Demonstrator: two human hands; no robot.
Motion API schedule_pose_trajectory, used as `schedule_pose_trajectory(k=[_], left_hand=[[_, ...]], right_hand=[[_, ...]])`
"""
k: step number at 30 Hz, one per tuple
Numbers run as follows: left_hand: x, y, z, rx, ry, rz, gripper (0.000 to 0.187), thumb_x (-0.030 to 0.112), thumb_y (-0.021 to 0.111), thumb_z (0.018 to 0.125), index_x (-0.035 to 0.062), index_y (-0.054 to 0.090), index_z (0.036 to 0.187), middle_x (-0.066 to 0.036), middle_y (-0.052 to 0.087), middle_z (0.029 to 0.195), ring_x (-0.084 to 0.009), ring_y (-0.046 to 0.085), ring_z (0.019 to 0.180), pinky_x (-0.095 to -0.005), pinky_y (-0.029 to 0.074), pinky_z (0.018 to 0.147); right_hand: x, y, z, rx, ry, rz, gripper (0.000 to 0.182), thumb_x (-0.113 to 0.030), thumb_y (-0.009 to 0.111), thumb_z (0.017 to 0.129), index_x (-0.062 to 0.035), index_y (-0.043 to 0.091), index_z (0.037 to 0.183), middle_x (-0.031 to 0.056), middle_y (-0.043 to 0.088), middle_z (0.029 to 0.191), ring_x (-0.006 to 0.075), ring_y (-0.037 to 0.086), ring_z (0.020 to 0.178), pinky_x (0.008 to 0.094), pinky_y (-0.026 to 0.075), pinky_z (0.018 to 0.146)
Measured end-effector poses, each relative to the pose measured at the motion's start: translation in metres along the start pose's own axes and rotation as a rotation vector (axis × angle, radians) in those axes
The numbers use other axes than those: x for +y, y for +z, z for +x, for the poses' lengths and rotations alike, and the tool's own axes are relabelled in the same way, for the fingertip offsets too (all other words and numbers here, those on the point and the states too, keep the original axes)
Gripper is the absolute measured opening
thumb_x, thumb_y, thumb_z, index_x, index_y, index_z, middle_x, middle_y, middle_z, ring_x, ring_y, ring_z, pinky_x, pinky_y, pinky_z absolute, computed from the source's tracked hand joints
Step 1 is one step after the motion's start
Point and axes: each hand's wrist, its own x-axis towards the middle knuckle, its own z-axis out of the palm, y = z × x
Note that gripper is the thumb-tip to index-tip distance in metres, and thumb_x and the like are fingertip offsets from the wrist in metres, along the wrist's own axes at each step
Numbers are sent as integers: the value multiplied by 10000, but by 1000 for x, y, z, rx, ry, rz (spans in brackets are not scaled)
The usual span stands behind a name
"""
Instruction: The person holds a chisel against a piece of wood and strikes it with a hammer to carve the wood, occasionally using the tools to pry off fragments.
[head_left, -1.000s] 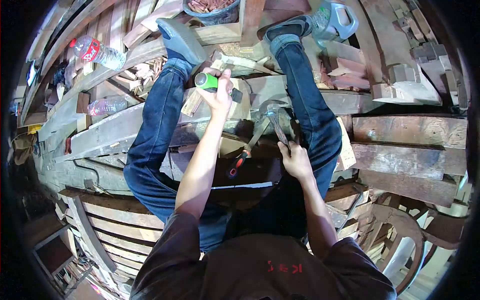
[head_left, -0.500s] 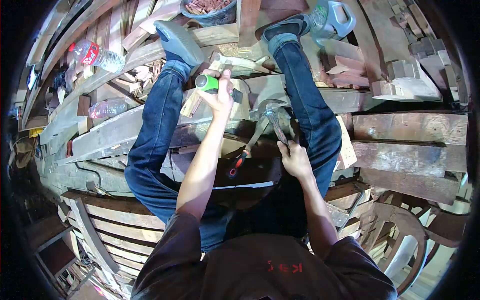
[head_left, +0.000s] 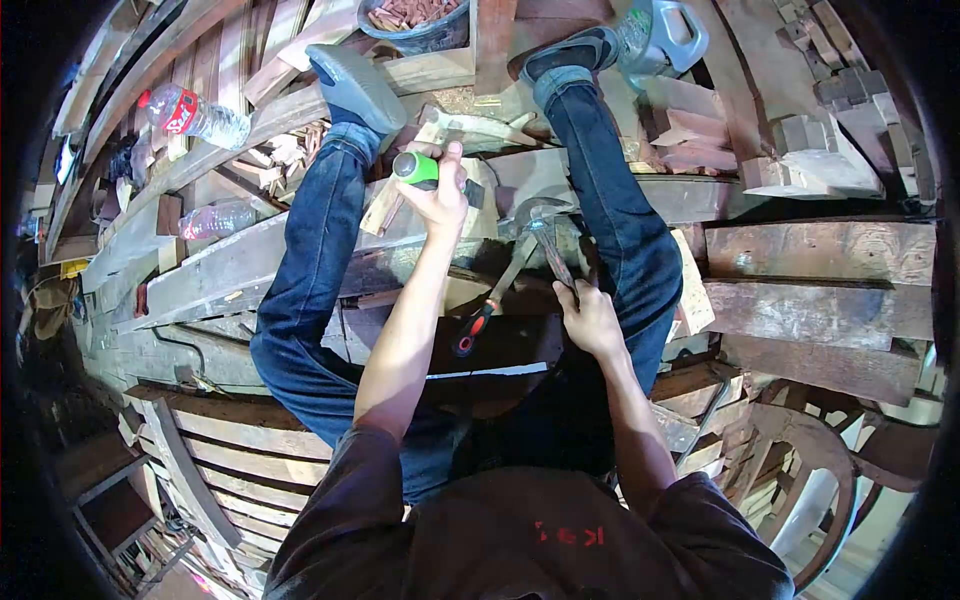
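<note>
My left hand (head_left: 440,202) is closed around a chisel (head_left: 415,171) with a green handle and a grey end cap. Its blade is mostly hidden behind the hand, over a pale piece of wood (head_left: 483,205). My right hand (head_left: 592,320) grips the handle of a hammer (head_left: 553,252), whose head lies low between my legs, close to the wood. Just left of the hammer rests another tool with a red and black handle (head_left: 474,328); its metal shaft runs up toward the hammer head, and its far end is hard to make out.
Wood chips (head_left: 290,150) lie by my left foot. Two plastic bottles (head_left: 200,118) are at the left, a bucket of wood pieces (head_left: 415,22) at the top, and a clear jug (head_left: 660,42) beside my right foot. Stacked planks (head_left: 820,262) stand at the right.
My left hand and the chisel have turned very slightly, so less of the dark blade shows beside the hand. My right hand and the hammer are almost unmoved.
</note>
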Motion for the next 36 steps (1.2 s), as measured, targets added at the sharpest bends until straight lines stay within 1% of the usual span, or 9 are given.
schedule_pose_trajectory(k=[2, 8, 11, 14, 17, 27, 31, 34, 36], left_hand=[[2, 0, 1, -44, 14, 82, 242, -6, 642, 855, 58, 410, 828, 7, 379, 564, -84, 348, 430, -255, 315, 408], [0, -1, 2, -69, 35, 95, 231, -13, 628, 858, 57, 410, 828, 1, 389, 563, -82, 348, 427, -258, 310, 406], [1, 0, 1, -60, 33, 95, 228, -14, 630, 855, 55, 415, 831, -1, 394, 565, -84, 353, 428, -259, 309, 405], [-1, -3, 2, -48, 9, -4, 253, -5, 713, 821, 37, 464, 837, -2, 450, 638, -77, 418, 451, -236, 326, 408], [1, -1, 1, -27, -34, 0, 251, 2, 712, 827, 42, 464, 841, -4, 448, 655, -79, 409, 463, -236, 326, 420], [-1, -1, 5, -74, 28, 24, 240, -10, 701, 827, 37, 466, 821, 2, 442, 618, -70, 408, 451, -238, 304, 410], [3, 3, 6, -61, 2, -11, 252, 3, 711, 824, 36, 463, 801, 3, 448, 621, -72, 421, 447, -239, 305, 407], [5, 3, 4, -60, -14, 58, 254, 9, 715, 825, 35, 463, 801, 4, 446, 615, -73, 420, 445, -241, 308, 407], [4, 4, 3, -71, 6, 100, 239, 5, 676, 839, 46, 442, 814, 4, 412, 585, -81, 377, 434, -251, 307, 400]], right_hand=[[2, 1, 0, 12, -10, 9, 405, -314, 574, 965, 72, 597, 842, 351, 598, 752, 497, 625, 804, 554, 495, 672], [0, -1, 0, 12, -9, 23, 396, -302, 580, 964, 73, 595, 836, 346, 595, 731, 498, 624, 781, 547, 495, 651], [-2, -2, -1, 8, -6, 30, 394, -302, 581, 964, 71, 597, 836, 348, 593, 727, 499, 625, 777, 545, 494, 643], [-2, -3, -1, 5, -8, 13, 394, -298, 582, 964, 74, 598, 835, 350, 592, 728, 499, 627, 777, 546, 493, 645], [-4, -3, -1, 7, 5, 13, 394, -295, 582, 963, 79, 598, 837, 350, 596, 733, 498, 631, 781, 547, 495, 647], [-2, -3, -2, -7, 13, 18, 404, -300, 571, 969, 86, 599, 855, 356, 605, 763, 506, 628, 804, 548, 501, 681], [-1, -2, -1, -15, 19, 18, 398, -296, 571, 969, 85, 598, 855, 359, 601, 758, 504, 628, 805, 549, 502, 676], [0, -2, -1, -6, 2, 23, 394, -291, 575, 966, 85, 598, 852, 362, 597, 748, 503, 629, 800, 550, 501, 667], [1, -2, -1, -1, -3, 27, 390, -288, 577, 965, 85, 598, 851, 361, 596, 742, 502, 629, 795, 553, 500, 663]])
